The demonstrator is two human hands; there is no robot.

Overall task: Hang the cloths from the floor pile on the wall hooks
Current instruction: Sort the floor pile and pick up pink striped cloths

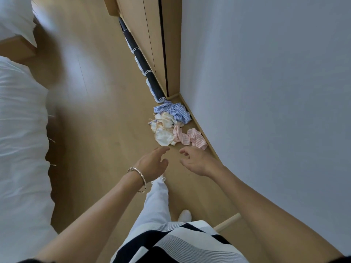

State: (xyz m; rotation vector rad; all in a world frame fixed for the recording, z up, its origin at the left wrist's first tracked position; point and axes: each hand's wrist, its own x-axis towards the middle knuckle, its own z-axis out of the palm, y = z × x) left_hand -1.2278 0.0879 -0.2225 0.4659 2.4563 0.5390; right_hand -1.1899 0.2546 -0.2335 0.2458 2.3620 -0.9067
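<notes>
left hand, right hand near cloths, bed blurred

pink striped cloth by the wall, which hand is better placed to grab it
Probably the right. The right hand hovers open just short of the pink striped cloth; the left hand reaches toward the white cloth instead.

The bed is cut off by the left edge and blurred. The wardrobe runs past the top edge. A rod vanishes behind the right arm. The print on a white cloth is too small to read.
</notes>
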